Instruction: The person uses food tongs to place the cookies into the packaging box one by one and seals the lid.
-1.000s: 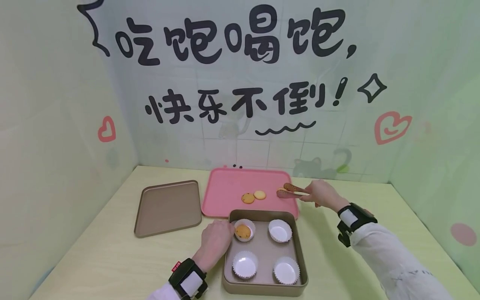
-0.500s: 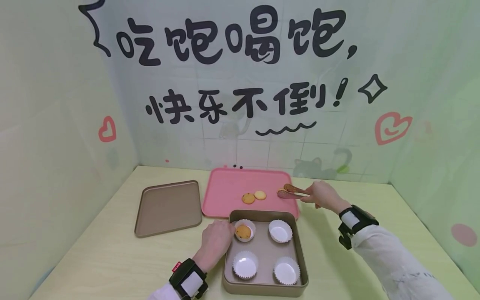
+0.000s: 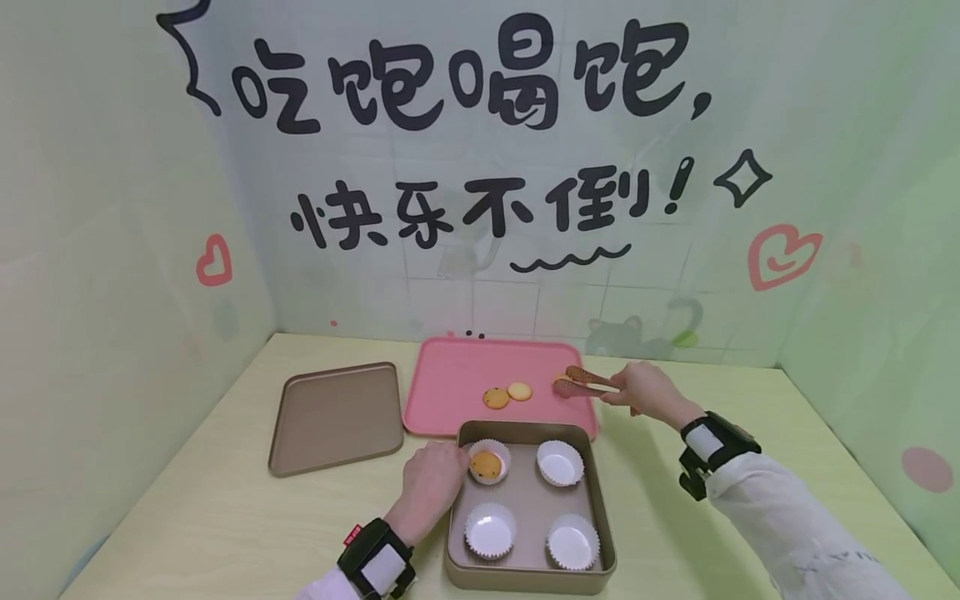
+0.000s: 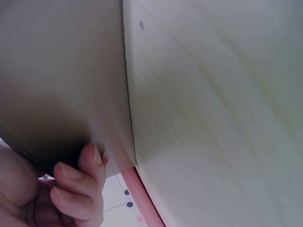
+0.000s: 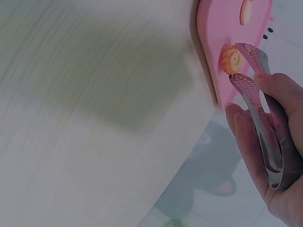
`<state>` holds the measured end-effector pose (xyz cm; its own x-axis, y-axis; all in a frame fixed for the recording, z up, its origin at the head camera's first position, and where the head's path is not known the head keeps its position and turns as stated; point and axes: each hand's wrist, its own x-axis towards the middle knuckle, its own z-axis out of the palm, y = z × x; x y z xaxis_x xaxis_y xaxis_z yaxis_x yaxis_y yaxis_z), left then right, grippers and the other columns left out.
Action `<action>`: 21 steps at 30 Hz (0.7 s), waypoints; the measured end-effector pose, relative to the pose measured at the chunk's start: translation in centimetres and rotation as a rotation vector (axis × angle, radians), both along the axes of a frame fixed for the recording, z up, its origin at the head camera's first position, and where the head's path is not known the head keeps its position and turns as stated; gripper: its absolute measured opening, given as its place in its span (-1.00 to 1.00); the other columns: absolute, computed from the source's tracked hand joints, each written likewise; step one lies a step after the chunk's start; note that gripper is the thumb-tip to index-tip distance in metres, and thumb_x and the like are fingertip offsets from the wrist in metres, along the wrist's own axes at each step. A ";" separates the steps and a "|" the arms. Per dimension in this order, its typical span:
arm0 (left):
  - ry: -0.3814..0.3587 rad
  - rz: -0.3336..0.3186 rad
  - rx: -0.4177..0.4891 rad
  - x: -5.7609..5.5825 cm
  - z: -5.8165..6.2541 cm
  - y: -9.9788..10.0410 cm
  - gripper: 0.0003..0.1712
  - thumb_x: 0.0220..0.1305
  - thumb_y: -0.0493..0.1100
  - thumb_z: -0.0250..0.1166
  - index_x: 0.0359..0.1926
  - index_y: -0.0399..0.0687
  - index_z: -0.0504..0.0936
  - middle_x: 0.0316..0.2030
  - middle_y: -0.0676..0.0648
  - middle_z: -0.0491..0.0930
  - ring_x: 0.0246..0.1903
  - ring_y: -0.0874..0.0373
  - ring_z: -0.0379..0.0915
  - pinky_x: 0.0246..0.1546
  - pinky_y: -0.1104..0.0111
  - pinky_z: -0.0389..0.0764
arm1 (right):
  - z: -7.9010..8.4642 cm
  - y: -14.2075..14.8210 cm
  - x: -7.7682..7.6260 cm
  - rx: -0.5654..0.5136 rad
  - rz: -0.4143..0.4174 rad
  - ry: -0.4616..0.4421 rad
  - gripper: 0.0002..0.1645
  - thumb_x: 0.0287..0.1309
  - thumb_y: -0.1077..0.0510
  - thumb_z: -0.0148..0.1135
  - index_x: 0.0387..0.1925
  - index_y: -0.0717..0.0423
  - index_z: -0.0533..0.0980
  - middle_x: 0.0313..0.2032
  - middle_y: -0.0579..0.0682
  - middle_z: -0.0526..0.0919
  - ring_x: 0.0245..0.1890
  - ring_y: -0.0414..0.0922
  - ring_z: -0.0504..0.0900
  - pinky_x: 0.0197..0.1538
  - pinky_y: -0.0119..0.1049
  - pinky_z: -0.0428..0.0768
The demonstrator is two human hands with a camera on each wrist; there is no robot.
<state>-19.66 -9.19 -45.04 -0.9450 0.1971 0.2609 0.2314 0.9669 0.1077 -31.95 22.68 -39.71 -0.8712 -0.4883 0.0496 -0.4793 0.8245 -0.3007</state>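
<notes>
My right hand [image 3: 651, 392] holds metal tongs [image 3: 592, 380] with perforated tips over the right side of a pink tray [image 3: 457, 367]. In the right wrist view the tips stand on either side of a ridged, swirled cookie [image 5: 230, 60]. Farther left on that tray, two flat round cookies lie close together, one darker cookie [image 3: 495, 398] and one paler cookie [image 3: 520, 391]. With curled fingers, my left hand [image 3: 433, 479] grips the left wall of a brown rectangular baking tin [image 3: 530, 579] near its far corner. A speckled cookie [image 3: 486, 465] sits in the tin's far-left white paper cup [image 3: 503, 451].
Three other white paper cups stand in the tin: a far-right cup [image 3: 560, 462], a near-left cup [image 3: 491, 530] and a near-right cup [image 3: 573, 542]. A flat brown tray or lid [image 3: 337, 421] lies to the left. A printed cloth wall [image 3: 480, 300] closes the table's back.
Almost nothing differs. Both hands keep their places, and the tongs stay at the right side of the pink tray with only a slight shift.
</notes>
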 end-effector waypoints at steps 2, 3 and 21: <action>0.005 -0.007 -0.010 0.0 0.1 0.0 -0.66 0.24 -0.27 0.24 -0.68 -0.09 0.44 -0.72 0.02 0.29 -0.70 0.13 0.36 -0.78 0.25 0.43 | 0.0 0.0 0.1 -0.005 -0.003 -0.009 -0.74 0.13 0.16 0.35 -0.60 0.19 0.57 -0.75 -0.16 0.50 -0.78 -0.23 0.49 -0.63 -0.37 0.38; 0.005 -0.006 -0.008 0.1 0.1 0.0 -0.66 0.23 -0.28 0.24 -0.68 -0.09 0.44 -0.72 0.02 0.29 -0.70 0.14 0.35 -0.78 0.26 0.42 | 0.1 0.0 0.1 -0.012 -0.007 -0.016 -0.75 0.13 0.16 0.35 -0.59 0.20 0.58 -0.75 -0.16 0.50 -0.77 -0.21 0.50 -0.63 -0.36 0.38; -0.001 0.032 0.148 0.1 0.2 0.1 -0.63 0.17 -0.31 0.22 -0.73 -0.10 0.36 -0.74 0.02 0.27 -0.70 0.14 0.32 -0.79 0.24 0.41 | 0.8 0.6 1.4 -0.051 0.038 0.020 -0.84 0.14 0.19 0.33 -0.51 0.17 0.63 -0.70 -0.11 0.55 -0.76 -0.19 0.51 -0.62 -0.36 0.40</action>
<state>-19.53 -9.10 -44.84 -0.9505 0.1267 0.2838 0.2009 0.9472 0.2499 -30.52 23.23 -38.88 -0.8509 -0.5171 0.0922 -0.5159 0.7897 -0.3321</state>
